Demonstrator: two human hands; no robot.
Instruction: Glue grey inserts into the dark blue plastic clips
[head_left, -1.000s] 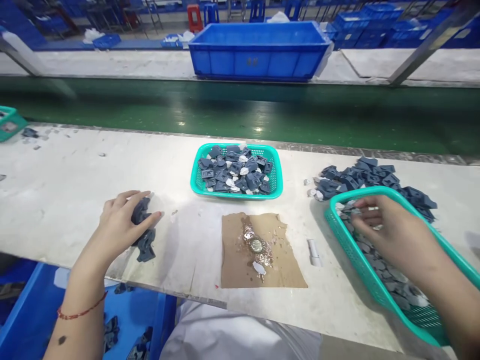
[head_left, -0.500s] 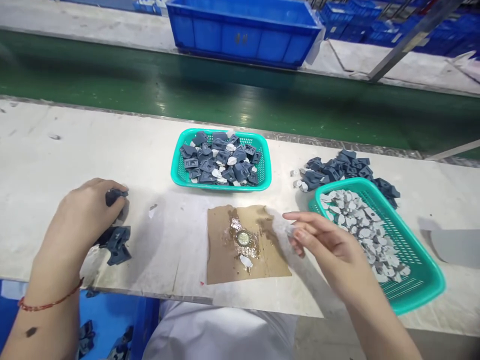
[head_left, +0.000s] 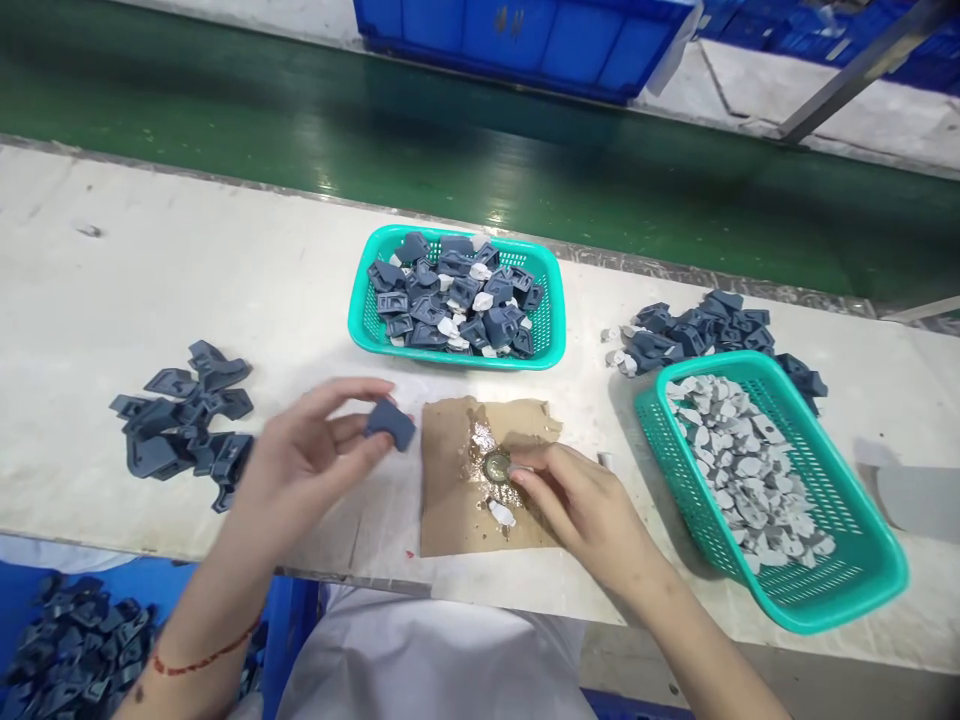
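Observation:
My left hand pinches a dark blue-grey moulded plastic part between thumb and fingers, just left of the cardboard. My right hand is closed in a pinch at the rim of a small round dish of clear, shiny liquid. A sliver of a small white piece shows at those fingertips; the rest is hidden. Under the dish lies a brown cardboard sheet, wet and glossy around it. Another white piece rests on the cardboard below the dish.
A green basket of blue-grey parts and white pieces stands behind the cardboard. Another green basket at right holds many white pieces. Loose parts lie in a left pile and a right pile. A blue bin is below the table edge.
My left hand has come away from the left pile towards the cardboard, carrying a blue-grey part. My right hand has moved left and down to the round dish. The view has shifted slightly.

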